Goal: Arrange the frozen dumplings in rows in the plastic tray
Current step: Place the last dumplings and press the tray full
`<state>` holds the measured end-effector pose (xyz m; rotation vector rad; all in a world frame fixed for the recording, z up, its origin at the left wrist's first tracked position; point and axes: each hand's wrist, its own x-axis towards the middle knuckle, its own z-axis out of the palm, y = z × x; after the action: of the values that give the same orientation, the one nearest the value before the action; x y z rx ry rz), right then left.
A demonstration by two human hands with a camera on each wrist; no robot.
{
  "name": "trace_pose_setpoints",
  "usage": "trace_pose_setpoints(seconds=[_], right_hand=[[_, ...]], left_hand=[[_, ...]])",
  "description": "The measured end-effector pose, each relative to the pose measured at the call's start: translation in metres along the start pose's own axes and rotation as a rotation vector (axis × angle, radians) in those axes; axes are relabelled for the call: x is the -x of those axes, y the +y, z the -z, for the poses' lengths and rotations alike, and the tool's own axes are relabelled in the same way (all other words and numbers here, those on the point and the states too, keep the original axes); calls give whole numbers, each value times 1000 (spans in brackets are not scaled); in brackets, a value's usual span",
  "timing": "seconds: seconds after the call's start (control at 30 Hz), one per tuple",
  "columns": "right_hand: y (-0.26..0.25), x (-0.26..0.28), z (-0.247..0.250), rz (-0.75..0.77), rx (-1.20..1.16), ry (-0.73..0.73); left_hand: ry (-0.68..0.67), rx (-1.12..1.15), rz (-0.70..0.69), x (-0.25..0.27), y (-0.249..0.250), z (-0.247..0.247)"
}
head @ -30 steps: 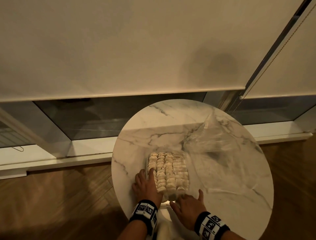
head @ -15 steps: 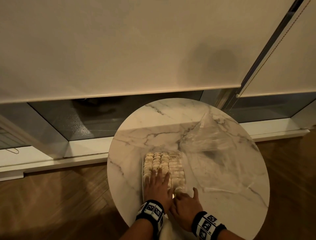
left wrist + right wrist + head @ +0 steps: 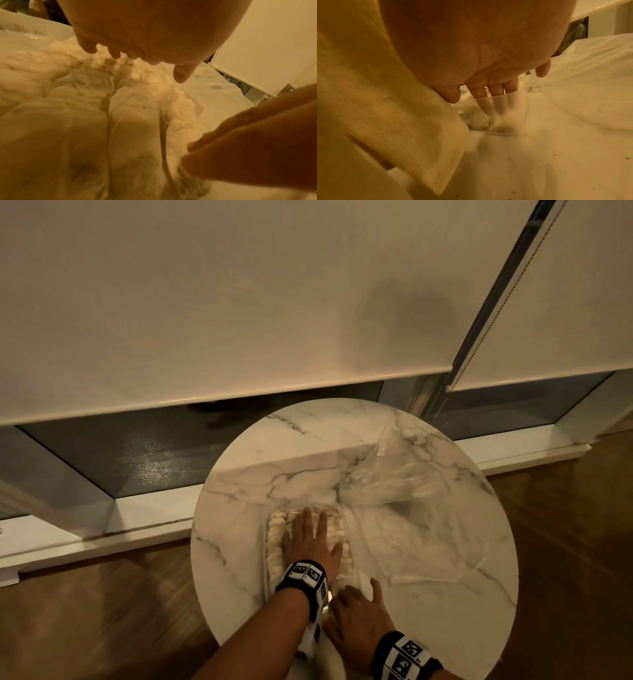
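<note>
Marble surface [image 3: 246, 501] under warm, dim light is where I'm working. My left hand [image 3: 308, 539] lies flat, fingers straight and spread, pressing on the frozen dumplings [image 3: 275, 539] packed in rows in the plastic tray [image 3: 505, 108]. My right hand [image 3: 356, 611] sits at the tray's near corner; its fingers reach down along the clear wall, but whether they pinch it I cannot tell. Just right of the tray lies a crumpled clear plastic bag [image 3: 394, 484]. The tray looks full, so I judge this a final levelling. The risk is my own pressure: pushing too hard could crack a wrapper, tip a row out of line, or skid the light tray across the smooth marble if my right hand doesn't brace it.
</note>
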<state>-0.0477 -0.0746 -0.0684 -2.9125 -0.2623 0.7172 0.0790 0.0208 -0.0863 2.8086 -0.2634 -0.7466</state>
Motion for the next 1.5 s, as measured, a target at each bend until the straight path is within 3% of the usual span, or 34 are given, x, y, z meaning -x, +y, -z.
trace_pose_setpoints(seconds=[0.2,0.47,0.6,0.77,0.93,1.1,1.23,1.5], right_hand=[[6,6,-6,-18,34,14],[15,1,1,99,73,-51],[17,-5,-3,56,45,-128],[20,-8,-12,125,97,11],[20,-6,-10,135,100,7],[20,-4,-9,149,94,46],[19,0,-5,169,132,108],[23,5,-8,174,135,96]], left_hand=[[-87,3,65,-4,6,-1],[35,74,134,-3,-3,31],[-59,57,135,-11,-8,30],[-99,33,135,-11,-7,12],[-91,7,137,-9,-5,8],[1,-134,-5,-4,18,18],[-30,-179,-44,-4,27,9],[-150,-118,3,-8,14,-4]])
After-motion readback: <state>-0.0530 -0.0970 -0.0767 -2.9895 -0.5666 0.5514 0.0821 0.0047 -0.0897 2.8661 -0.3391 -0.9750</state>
